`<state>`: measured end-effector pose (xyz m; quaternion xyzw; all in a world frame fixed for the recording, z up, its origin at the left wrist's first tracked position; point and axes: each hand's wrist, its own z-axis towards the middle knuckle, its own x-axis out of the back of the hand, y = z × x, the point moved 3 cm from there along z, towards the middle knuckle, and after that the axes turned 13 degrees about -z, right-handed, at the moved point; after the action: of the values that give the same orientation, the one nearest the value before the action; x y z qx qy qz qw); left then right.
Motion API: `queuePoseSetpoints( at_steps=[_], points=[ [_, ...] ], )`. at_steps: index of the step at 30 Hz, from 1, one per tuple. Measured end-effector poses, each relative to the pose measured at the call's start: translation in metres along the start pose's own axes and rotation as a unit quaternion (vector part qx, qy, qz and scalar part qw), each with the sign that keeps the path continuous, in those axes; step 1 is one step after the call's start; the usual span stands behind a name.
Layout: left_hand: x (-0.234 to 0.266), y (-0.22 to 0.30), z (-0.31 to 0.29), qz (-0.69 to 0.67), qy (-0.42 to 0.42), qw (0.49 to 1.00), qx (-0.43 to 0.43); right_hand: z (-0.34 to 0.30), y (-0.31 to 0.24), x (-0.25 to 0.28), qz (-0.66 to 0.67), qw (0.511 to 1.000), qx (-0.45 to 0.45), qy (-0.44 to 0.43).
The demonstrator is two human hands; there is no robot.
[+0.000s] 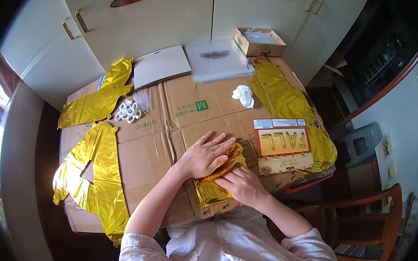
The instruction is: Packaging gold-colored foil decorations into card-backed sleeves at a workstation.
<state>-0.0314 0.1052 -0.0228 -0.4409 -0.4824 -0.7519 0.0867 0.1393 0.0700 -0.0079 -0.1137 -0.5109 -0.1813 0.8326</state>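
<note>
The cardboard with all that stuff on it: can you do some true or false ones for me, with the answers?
1. The left hand touches a gold foil bundle. True.
2. The right hand holds the white rings. False: the right hand is on the gold foil bundle.
3. A crumpled white wad lies on the cardboard. True.
4. The printed card is left of both hands. False: the printed card is to their right.

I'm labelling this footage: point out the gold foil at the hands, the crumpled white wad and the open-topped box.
Gold foil (207, 191), head view: its exposed lower left part.
Crumpled white wad (243, 96), head view: its middle.
Open-topped box (257, 49), head view: its near wall.
</note>
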Motion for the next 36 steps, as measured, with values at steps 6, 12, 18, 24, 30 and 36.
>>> queuePoseSetpoints(
  at_steps=[6, 12, 18, 24, 30, 36],
  points=[
    [0.000, 0.001, 0.001, 0.009, -0.004, 1.000, 0.001, -0.002, -0.009, 0.003, -0.015, 0.999, -0.004, -0.043],
    [-0.001, -0.001, 0.001, 0.021, -0.008, 1.000, 0.000, 0.000, -0.014, 0.002, -0.038, 0.998, -0.010, -0.044],
    [-0.001, 0.000, 0.001, 0.031, -0.011, 0.999, 0.003, -0.001, -0.015, 0.000, -0.008, 0.997, -0.020, -0.074],
    [-0.003, -0.001, 0.001, 0.036, -0.008, 0.999, -0.001, -0.001, -0.017, -0.006, 0.022, 0.997, -0.025, -0.063],
    [-0.003, -0.001, 0.001, 0.038, -0.007, 0.999, -0.003, 0.006, -0.016, -0.003, 0.047, 0.998, -0.033, -0.041],
    [-0.003, 0.000, 0.002, 0.040, -0.014, 0.999, 0.003, -0.001, -0.020, -0.012, 0.038, 0.996, -0.030, -0.069]
  ],
)
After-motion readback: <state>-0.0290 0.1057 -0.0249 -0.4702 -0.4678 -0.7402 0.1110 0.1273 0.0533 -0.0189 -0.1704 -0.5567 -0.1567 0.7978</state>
